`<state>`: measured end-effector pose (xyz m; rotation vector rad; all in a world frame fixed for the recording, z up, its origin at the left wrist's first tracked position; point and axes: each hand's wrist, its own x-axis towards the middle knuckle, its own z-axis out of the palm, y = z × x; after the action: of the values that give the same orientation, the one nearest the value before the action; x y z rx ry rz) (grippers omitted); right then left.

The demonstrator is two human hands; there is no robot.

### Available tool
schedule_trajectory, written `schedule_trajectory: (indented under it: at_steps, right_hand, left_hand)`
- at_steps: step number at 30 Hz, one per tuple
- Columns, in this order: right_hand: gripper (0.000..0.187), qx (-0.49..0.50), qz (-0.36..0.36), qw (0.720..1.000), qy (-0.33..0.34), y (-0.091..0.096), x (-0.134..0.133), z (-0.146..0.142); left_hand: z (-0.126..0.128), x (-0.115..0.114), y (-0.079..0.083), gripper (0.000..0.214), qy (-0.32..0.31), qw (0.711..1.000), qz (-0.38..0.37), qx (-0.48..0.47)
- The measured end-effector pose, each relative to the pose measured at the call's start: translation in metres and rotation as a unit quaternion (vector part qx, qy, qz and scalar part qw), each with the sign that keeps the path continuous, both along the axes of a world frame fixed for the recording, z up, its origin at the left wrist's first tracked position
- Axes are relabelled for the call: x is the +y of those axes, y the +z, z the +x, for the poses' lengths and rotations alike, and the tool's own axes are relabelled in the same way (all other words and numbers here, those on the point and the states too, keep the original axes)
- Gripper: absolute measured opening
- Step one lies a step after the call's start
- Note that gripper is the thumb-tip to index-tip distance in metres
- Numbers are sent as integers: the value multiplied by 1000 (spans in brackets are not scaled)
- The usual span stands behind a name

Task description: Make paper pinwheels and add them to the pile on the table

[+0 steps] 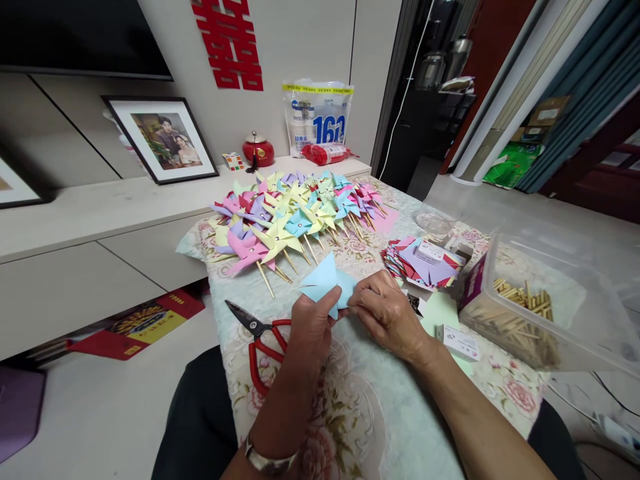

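Note:
A light blue paper pinwheel (323, 275) is held up between my two hands above the table. My left hand (316, 321) is closed on its near side, the thumb pressed on the paper close to the middle. At the right edge of the paper, my right hand (390, 308) pinches with fingers bent together; whether a small part sits between those fingertips is hidden. Red-handled scissors (260, 330) lie on the cloth just left of my left hand. Beyond the hands rest many finished pinwheels (280, 238) in several colours, on wooden sticks.
On the right stand a clear plastic box (505, 327) of wooden sticks and a small white box (459, 342). Coloured paper pieces (425, 261) are stacked behind them. A low cabinet (150, 213) borders the table's far side, with a framed photo (167, 140) on it.

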<state>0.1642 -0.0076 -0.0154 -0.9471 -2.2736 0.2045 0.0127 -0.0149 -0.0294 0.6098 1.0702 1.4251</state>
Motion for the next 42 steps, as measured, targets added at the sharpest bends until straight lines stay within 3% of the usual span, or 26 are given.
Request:
schedule_trajectory:
  at_steps: [4, 15, 20, 23, 26, 30, 33, 38, 42]
  right_hand:
    - [13, 12, -25, 1000, -7, -1, -1, -1]
    - [12, 29, -65, 997, -27, -1, -1, -1]
    - [12, 143, -60, 987, -44, -2, 2, 3]
    - [14, 218, -79, 968, -95, -4, 6, 8]
    - [22, 277, -160, 938, -132, -7, 9, 11]
    - [44, 354, -285, 882, -125, -9, 10, 10]
    - [55, 389, -339, 850, -101, -10, 10, 7]
    - [62, 419, -376, 824, -68, -13, 12, 4]
    - [61, 428, -372, 820, -78, -13, 13, 4]
  left_hand:
    - [2, 0, 4, 28, -10, 996, -45, -74]
    - [2, -2, 6, 34, -1, 995, -52, -83]
    - [0, -1, 5, 39, 1, 994, -27, -108]
    - [-3, -1, 5, 36, -26, 994, -27, -107]
    - [-6, -2, 7, 37, -59, 993, -38, -98]
    - [-7, -3, 9, 42, -89, 991, -37, -96]
    - [-7, -4, 11, 43, -104, 990, -33, -89]
    - [-4, -5, 13, 28, -97, 993, -19, -64]
    - [-4, -6, 14, 25, -98, 993, -11, -60]
